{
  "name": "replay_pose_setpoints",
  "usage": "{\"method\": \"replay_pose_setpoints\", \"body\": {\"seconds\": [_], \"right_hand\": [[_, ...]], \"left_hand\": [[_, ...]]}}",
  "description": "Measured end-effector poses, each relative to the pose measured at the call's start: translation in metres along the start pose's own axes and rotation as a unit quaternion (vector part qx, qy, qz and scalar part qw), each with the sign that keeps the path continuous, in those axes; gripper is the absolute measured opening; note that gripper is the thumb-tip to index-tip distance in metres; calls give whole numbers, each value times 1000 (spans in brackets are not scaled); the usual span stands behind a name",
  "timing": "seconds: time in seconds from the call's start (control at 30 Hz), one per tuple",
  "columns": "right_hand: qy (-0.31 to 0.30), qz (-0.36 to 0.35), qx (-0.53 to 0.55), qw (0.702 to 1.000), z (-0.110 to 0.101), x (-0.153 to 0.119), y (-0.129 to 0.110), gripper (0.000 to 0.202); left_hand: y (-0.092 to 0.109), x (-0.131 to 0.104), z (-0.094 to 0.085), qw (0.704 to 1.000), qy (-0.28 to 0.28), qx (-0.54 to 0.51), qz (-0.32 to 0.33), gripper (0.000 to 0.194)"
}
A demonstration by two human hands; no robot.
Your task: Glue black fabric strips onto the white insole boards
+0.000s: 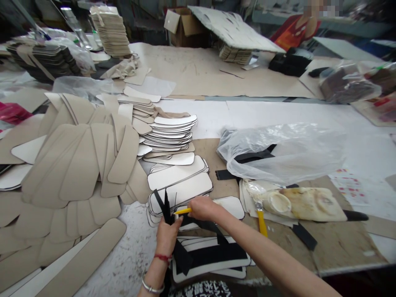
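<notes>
My left hand (167, 234) is closed around a bunch of black strips (167, 206); their ends stick up above the fingers and hang down below the palm. Gripped in my right hand (202, 208) is a slim yellow tool (183, 211), its tapered end pointing left at the strips; its exact kind is unclear. Beneath both hands lie white panels with dark edges (182, 187) in overlapping stacks. The nearest panel (213, 268) carries a wide black strip (213, 258) across it. More black strip runs under my right wrist.
Fanned beige panels (80, 161) cover the left side. To the right are a clear plastic bag (284, 152), a yellow-handled brush (262, 222), and a stained pale container (312, 204). A cardboard box (185, 27) stands at the back. A person in red (293, 31) is beyond the table.
</notes>
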State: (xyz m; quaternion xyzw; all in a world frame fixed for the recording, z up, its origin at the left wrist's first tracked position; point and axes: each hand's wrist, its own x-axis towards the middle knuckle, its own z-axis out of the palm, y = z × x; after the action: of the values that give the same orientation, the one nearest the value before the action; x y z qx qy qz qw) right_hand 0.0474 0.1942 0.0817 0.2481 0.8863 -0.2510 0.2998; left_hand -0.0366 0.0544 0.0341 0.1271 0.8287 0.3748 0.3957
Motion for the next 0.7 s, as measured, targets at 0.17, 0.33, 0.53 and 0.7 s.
{"method": "replay_pose_setpoints", "body": {"seconds": [0.17, 0.33, 0.53, 0.7], "right_hand": [[8, 14, -6, 1000, -2, -4, -7, 30], [8, 40, -11, 999, 0, -35, -3, 25], [54, 126, 68, 988, 20, -101, 61, 24], [118, 210, 182, 954, 40, -117, 98, 23]], "left_hand": [[0, 2, 0, 999, 1, 34, -1, 35], [0, 2, -3, 999, 3, 39, -7, 35], [6, 0, -6, 999, 3, 40, -12, 35], [7, 2, -4, 999, 16, 50, -2, 38]]}}
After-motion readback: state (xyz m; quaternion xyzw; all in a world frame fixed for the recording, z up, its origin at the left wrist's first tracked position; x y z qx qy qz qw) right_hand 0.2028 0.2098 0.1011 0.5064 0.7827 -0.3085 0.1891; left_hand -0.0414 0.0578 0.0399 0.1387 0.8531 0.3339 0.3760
